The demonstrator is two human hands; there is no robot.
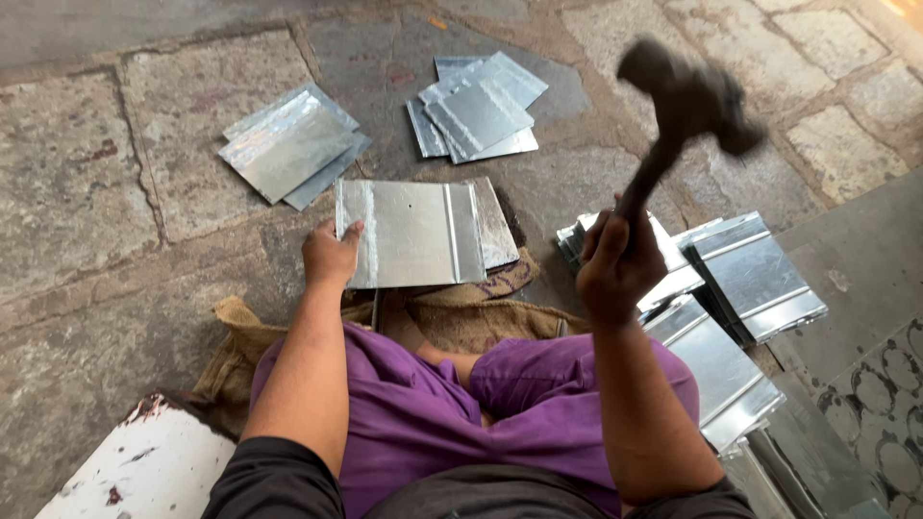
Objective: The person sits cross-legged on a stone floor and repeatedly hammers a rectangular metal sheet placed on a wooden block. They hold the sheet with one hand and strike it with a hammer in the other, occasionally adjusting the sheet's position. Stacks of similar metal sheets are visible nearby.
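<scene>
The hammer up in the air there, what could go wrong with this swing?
The left hand pins the metal sheet by its left edge, thumb on top, so a stray blow from the raised hammer in the right hand might catch fingers. The sheet's thin edges could cut bare skin. The person sits cross-legged close behind it, so a glancing strike may reach the purple-clad legs.

Left hand (330, 255) pressed flat, arm straight; right hand (615, 267) raised, fingers (601, 252) clenched.

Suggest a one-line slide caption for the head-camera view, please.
Seated on stone paving, left hand steadies a folded metal sheet while right hand raises a hammer.
</scene>
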